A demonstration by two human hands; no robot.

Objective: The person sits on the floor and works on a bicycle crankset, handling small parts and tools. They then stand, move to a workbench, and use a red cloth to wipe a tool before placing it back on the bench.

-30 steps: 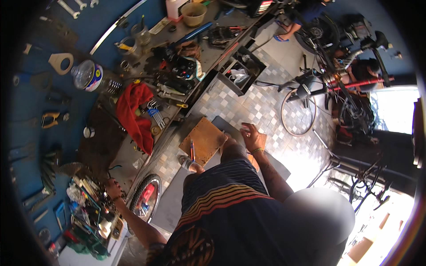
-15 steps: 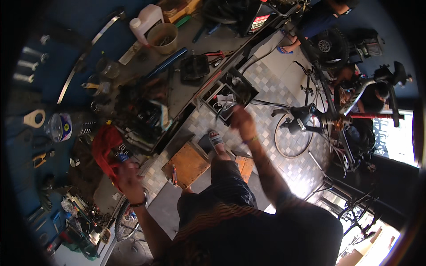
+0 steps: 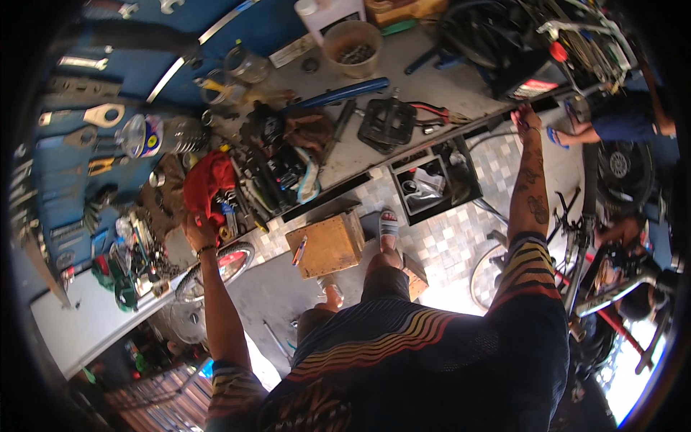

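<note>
My left hand is at the near left edge of the workbench, its fingers closed on the lower end of a red cloth. Several hand tools lie heaped just right of the cloth. On the far right, my outstretched right hand is at the bench's front edge, fingers curled. What it grips, if anything, cannot be made out. Close by stands a dark container with a red cap. Between my hands, an open drawer holds small parts and a clear bag.
Red-handled pliers, black pedals and a tub of small parts sit on the bench. A wooden box stands below, beside my foot. Bicycles and a person are at the right. Wrenches hang on the blue wall.
My right hand has moved from above the open drawer to the far right along the bench edge. My left hand has come in against the red cloth. The view has turned and shifted.
</note>
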